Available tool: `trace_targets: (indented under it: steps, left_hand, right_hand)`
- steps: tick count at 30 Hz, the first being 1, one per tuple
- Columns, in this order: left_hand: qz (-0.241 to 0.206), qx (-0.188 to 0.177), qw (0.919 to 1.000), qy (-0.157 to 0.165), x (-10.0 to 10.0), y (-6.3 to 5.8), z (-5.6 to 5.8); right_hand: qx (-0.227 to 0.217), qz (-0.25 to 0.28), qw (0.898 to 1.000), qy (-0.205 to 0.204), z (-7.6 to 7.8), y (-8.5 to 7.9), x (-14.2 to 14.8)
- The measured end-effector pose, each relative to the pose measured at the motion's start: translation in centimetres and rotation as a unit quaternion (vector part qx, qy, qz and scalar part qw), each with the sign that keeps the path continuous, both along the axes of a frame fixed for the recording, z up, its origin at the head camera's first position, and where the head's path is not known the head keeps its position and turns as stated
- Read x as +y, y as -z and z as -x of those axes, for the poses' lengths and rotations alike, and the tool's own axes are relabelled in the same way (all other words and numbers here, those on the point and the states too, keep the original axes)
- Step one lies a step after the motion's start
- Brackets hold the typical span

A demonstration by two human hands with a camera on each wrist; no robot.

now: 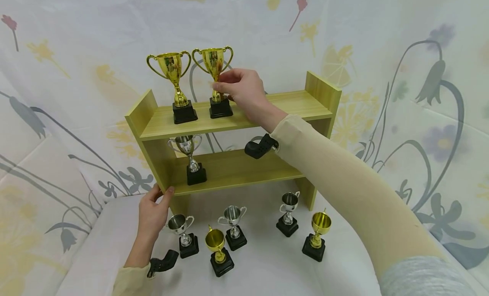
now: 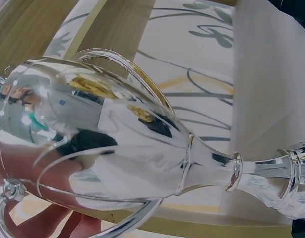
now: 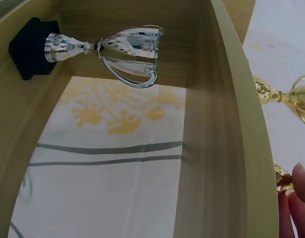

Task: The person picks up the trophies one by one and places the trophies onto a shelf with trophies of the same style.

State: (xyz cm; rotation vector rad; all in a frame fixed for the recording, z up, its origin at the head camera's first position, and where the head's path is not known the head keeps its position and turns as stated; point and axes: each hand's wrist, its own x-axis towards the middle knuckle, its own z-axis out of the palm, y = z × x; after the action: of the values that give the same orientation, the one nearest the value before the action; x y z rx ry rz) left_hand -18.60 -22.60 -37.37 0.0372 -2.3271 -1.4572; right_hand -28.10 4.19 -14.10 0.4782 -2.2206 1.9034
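Observation:
On the top board of a wooden shelf [image 1: 233, 185], two gold trophies stand upright side by side. My right hand [image 1: 246, 90] pinches the stem of the right-hand gold trophy [image 1: 214, 64], whose black base touches the board. Just left of it is the other gold trophy [image 1: 170, 66]. My left hand [image 1: 152, 213] grips the shelf's lower left side, thumb at the front edge. Below, a silver trophy [image 1: 187, 145] stands at the left end of the middle board. Close to the left wrist, another silver trophy [image 2: 117, 139] fills much of that wrist's view and partly hides the fingers.
On the white cloth [image 1: 267, 262] before the shelf stand a gold trophy [image 1: 215, 241], a silver trophy [image 1: 232, 215] behind it, another silver trophy [image 1: 289, 202], and a gold trophy [image 1: 321, 224] at right. A patterned curtain [image 1: 382, 75] hangs behind the shelf.

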Motion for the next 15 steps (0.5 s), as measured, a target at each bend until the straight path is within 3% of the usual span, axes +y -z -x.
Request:
trace_targets:
  steps: [15]
  left_hand:
    - [-0.002,0.001,1.0000,0.001,0.0,-0.1,-0.1]
  right_hand:
    - [0.017,-0.018,1.000,-0.019,-0.1,0.3,1.2]
